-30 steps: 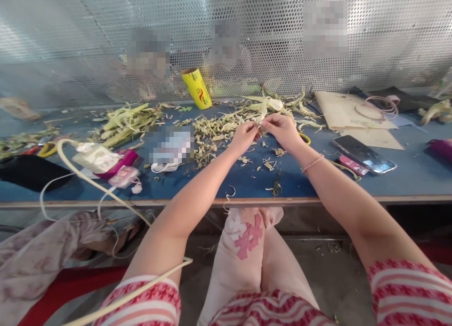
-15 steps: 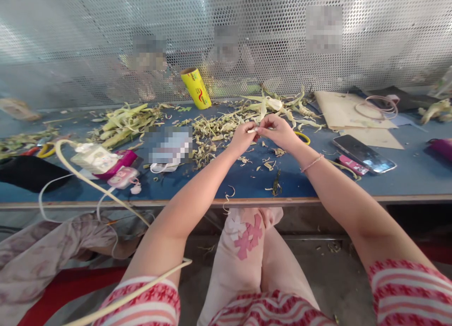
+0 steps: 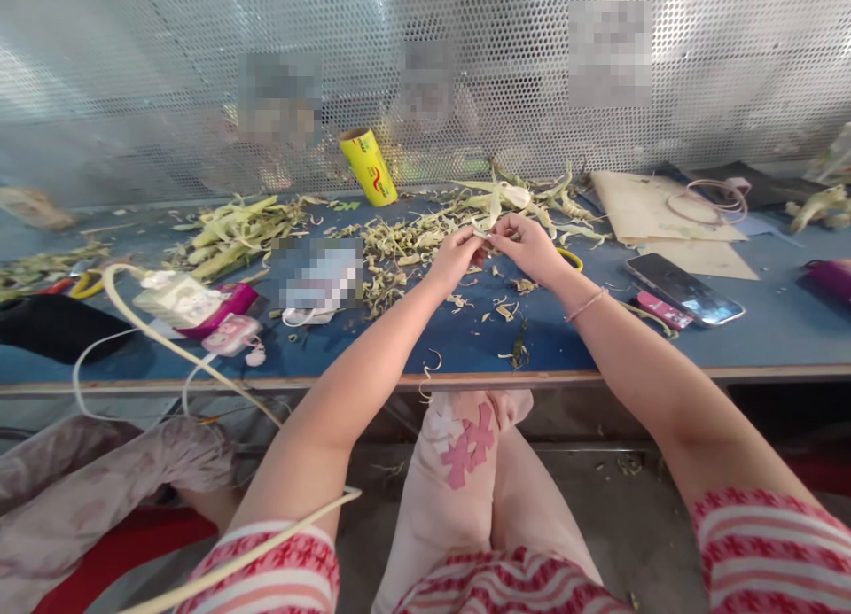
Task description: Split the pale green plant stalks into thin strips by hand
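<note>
Pale green leaf strip (image 3: 484, 238): thin, short, pinched between fingertips of left hand (image 3: 457, 255) and right hand (image 3: 528, 246) above blue tabletop (image 3: 465, 335).

Blue table (image 3: 764, 335); yellow roll (image 3: 368, 166) with red mark, upper centre; pale green-yellow husks (image 3: 232, 229); red-and-white patterned sleeves (image 3: 775, 552) at bottom; pink flower print on cream cloth (image 3: 465, 450); black phone (image 3: 683, 289), right; silver perforated screen (image 3: 133, 65).

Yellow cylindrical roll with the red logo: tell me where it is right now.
In the head view, the yellow cylindrical roll stands tilted at the back of the blue table, left of centre, against the perforated metal screen.
</note>
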A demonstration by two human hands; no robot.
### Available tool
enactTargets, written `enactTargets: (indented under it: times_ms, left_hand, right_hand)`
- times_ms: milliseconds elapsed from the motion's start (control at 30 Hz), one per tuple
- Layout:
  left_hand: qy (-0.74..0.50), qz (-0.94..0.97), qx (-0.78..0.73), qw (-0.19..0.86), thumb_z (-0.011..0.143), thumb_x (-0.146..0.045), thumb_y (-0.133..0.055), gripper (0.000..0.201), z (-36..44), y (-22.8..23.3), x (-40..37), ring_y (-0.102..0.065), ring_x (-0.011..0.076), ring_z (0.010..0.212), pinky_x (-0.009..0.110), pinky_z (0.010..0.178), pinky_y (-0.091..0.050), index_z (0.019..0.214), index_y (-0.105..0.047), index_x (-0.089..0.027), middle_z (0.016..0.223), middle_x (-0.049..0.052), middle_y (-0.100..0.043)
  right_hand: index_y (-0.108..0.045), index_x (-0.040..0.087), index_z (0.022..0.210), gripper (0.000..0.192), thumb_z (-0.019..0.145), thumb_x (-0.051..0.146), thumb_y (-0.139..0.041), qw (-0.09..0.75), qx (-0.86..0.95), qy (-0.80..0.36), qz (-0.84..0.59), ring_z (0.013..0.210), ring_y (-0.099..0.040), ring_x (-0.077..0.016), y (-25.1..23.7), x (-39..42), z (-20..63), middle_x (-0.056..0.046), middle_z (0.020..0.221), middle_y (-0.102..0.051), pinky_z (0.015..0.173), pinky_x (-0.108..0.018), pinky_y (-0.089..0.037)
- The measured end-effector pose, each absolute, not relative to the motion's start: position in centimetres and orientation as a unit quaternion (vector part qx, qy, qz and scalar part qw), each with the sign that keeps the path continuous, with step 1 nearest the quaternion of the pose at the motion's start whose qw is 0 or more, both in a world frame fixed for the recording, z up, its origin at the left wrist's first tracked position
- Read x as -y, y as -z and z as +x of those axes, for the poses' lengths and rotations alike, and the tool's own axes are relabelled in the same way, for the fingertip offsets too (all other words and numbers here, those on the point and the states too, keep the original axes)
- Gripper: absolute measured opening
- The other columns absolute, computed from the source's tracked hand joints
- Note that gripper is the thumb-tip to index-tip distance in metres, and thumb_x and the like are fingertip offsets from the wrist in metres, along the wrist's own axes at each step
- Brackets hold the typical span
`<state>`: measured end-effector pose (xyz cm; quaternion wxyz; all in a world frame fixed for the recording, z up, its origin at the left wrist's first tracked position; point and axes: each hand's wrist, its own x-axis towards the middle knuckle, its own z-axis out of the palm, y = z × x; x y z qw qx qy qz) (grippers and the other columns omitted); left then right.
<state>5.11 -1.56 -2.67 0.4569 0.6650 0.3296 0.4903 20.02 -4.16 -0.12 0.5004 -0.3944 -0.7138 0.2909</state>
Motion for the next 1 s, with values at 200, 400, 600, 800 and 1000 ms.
enactTargets:
  times_ms: [200,400,600,800,1000]
  left_hand:
    - [-0.482,0.682,-0.33,0.44,0.08,-0.015,-0.047,0.013,5.0,2.4,1.6,-0.054,0.0104,0.057,0.026,0.059,-0.047,0.068,-0.051,-0.019,0.061,0.0,-0.055]
    - [-0.483,0.674,-0.331,0.45,0.079,-0.012,-0.043,0.01,5.3,1.9,2.2,-0.053,0.0099,0.06,0.026,0.061,-0.047,0.074,-0.048,-0.019,0.064,0.0,-0.054]
    - [-0.511,0.647,-0.324,0.464,0.077,-0.009,-0.049,0.014,5.5,2.0,2.3,-0.056,0.0103,0.064,0.026,0.064,-0.048,0.085,-0.046,-0.021,0.069,-0.001,-0.055]
    - [-0.551,0.558,-0.319,0.532,0.075,-0.012,-0.059,0.016,5.7,2.2,2.2,-0.056,0.0089,0.063,0.025,0.066,-0.047,0.087,-0.05,-0.019,0.068,-0.002,-0.057]
    - [-0.559,0.484,-0.334,0.585,0.078,-0.009,-0.058,0.008,5.9,1.3,3.0,-0.056,0.0076,0.06,0.025,0.068,-0.048,0.076,-0.055,-0.016,0.066,0.0,-0.059]
  right_hand:
    - [-0.045,0.021,0.065,0.024,0.072,0.028,-0.067,0.521,0.702,-0.284,-0.394,0.065,-0.049,-0.0112,0.2,4.3,20.1,0.002,0.065,-0.052,0.063,-0.029,-0.042]
    - [-0.044,0.022,0.065,0.021,0.072,0.022,-0.065,0.531,0.693,-0.268,-0.407,0.062,-0.048,-0.0109,0.2,4.1,20.2,0.002,0.063,-0.051,0.06,-0.03,-0.04]
    - [-0.041,0.022,0.067,0.023,0.075,0.018,-0.062,0.534,0.68,-0.27,-0.424,0.056,-0.044,-0.0094,0.6,3.6,20.2,0.003,0.06,-0.048,0.056,-0.028,-0.036]
    - [-0.043,0.02,0.064,0.023,0.071,0.017,-0.064,0.553,0.655,-0.305,-0.415,0.056,-0.044,-0.0079,0.6,3.6,20.2,0.003,0.06,-0.051,0.055,-0.026,-0.036]
    - [-0.042,0.021,0.063,0.022,0.07,0.015,-0.063,0.569,0.636,-0.323,-0.409,0.052,-0.044,-0.0075,0.9,3.1,20.3,0.004,0.055,-0.051,0.052,-0.025,-0.035]
